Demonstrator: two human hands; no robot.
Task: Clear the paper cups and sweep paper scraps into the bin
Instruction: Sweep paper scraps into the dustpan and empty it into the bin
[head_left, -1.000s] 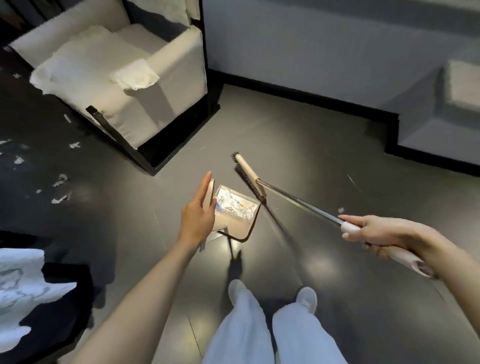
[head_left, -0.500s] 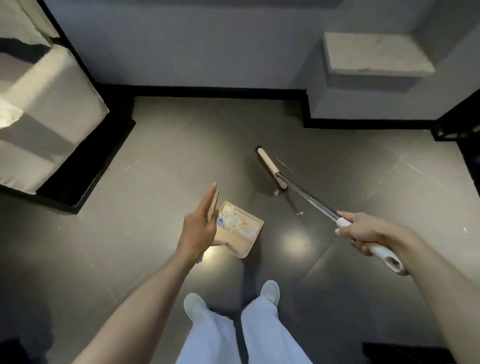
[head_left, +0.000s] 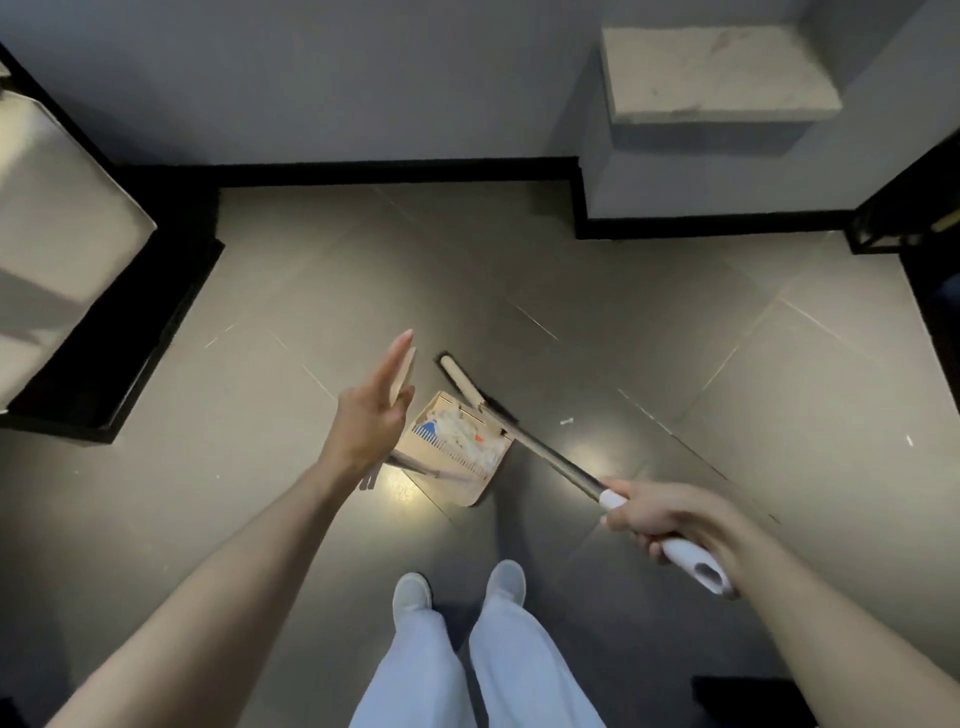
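— armchair (head_left: 62, 208) at far left, pale cloth on a black base. what's beside it?
— left hand (head_left: 370, 415), fingers straight along the flat beige dustpan handle (head_left: 404, 371); whether the thumb pinches it i cannot tell. below it the dustpan (head_left: 470, 488), thin beige plastic with a comb edge, sits on the glossy grey floor tiles (head_left: 675, 322) and holds crumpled paper scraps (head_left: 460, 430).
— and the broom?
— broom head (head_left: 460, 382) meets the pan's far lip, dark bristles down. a steel shaft runs to a white grip, which the right hand (head_left: 657, 519) wraps firmly.
— how to do this well?
— i'd press the pan's lip flat to the tile and use short, light strokes, since paper flutters. one loose scrap (head_left: 566, 421) lies just right of the broom head, another scrap (head_left: 909, 440) well to the right. no bin or cups in view.
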